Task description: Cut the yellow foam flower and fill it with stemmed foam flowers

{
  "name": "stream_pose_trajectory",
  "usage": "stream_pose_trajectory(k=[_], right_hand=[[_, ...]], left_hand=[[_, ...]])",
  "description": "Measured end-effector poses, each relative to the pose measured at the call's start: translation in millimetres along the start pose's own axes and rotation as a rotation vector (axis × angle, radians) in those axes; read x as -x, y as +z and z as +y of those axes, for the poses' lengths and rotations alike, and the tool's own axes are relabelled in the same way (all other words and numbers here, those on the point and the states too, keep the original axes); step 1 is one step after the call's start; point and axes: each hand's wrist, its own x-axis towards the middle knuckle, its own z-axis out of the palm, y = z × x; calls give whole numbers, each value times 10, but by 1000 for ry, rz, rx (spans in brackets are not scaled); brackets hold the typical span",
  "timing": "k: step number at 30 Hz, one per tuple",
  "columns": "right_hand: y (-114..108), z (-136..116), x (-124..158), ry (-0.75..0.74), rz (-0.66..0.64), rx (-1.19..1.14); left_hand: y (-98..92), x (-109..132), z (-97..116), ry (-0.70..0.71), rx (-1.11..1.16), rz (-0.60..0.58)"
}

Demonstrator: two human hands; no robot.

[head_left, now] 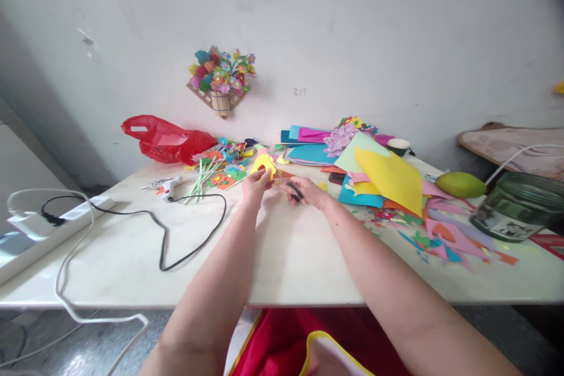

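Note:
My left hand (257,184) pinches a small piece of yellow craft foam (263,163) above the middle of the white table (299,252). A spot of red shows beside the left thumb, and I cannot tell what it belongs to. Closed around the dark handles of a pair of scissors (296,189) is my right hand (307,192). The blades point up and left, reaching the yellow piece. Cut foam flowers (224,179) and pale green sticks (201,178) lie just left of my hands.
A red plastic bag (170,141), a glue gun (170,188) and its black cord (164,241) lie left. Coloured foam sheets (390,176), scraps (453,235) and a green glass jar (517,205) occupy the right. A power strip (79,217) runs along the left edge.

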Motion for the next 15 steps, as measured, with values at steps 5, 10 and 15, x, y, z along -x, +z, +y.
stream_pose_trajectory(k=[5, 10, 15], right_hand=[[22, 23, -13, -21, 10, 10], [10, 76, -30, -14, 26, 11], [4, 93, -45, -17, 7, -9]], left_hand=[[20, -5, -18, -15, 8, 34], [32, 12, -13, -7, 29, 37], [35, 12, -23, -22, 42, 19]])
